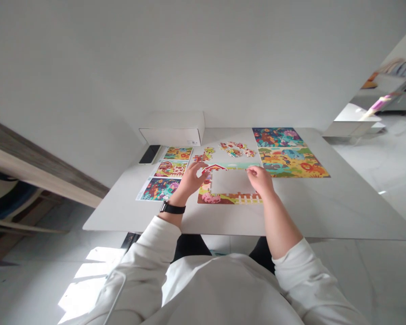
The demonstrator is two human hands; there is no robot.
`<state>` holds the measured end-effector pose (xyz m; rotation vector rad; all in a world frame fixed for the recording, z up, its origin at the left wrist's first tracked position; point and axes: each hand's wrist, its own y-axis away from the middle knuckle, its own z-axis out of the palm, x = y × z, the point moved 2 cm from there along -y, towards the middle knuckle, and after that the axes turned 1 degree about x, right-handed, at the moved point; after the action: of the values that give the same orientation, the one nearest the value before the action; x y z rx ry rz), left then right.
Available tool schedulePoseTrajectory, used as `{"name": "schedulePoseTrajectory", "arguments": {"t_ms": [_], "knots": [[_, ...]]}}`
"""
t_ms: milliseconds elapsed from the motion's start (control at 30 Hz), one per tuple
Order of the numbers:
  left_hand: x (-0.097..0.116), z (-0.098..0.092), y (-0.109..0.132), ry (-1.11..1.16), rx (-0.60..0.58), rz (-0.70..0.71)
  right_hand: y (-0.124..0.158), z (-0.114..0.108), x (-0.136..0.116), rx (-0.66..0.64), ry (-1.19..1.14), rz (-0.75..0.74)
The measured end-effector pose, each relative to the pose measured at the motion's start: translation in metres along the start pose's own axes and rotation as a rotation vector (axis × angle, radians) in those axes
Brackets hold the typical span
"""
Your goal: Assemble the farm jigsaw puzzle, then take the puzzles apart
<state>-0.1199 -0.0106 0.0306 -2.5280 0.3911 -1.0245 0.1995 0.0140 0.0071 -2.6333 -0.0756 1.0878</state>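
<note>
While no writing can be read on the white box (172, 129) or the picture cards (169, 174), shapes are plain. Left hand (191, 180), its grip pinched on a small flat puzzle piece (205, 170), rests at the upper left corner of the half-built puzzle frame (228, 198), a cardboard rectangle with a bare middle. Right hand (261, 179) presses the frame's top edge, fingers together; whether it holds anything I cannot tell. Loose pieces (237, 149) lie just beyond both hands on the smooth white worktop (325, 207); finished puzzles (287, 155) lie right of the right hand.
</note>
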Motion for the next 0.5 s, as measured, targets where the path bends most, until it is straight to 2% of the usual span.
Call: {"name": "schedulePoseTrajectory", "arguments": {"t_ms": [100,200,333,500], "knots": [[0.000,-0.005,-0.019,0.032,0.018,-0.022,0.002,0.000,-0.004,-0.014,-0.023,-0.059],[-0.009,0.003,-0.030,0.104,0.083,-0.110,0.003,0.001,-0.005,-0.028,-0.026,-0.083],[-0.027,0.023,-0.032,0.167,0.154,-0.287,0.005,0.005,-0.007,-0.063,-0.029,-0.083],[-0.036,0.029,-0.029,0.147,0.123,-0.289,0.013,0.014,-0.017,-0.124,-0.029,-0.150]]}}
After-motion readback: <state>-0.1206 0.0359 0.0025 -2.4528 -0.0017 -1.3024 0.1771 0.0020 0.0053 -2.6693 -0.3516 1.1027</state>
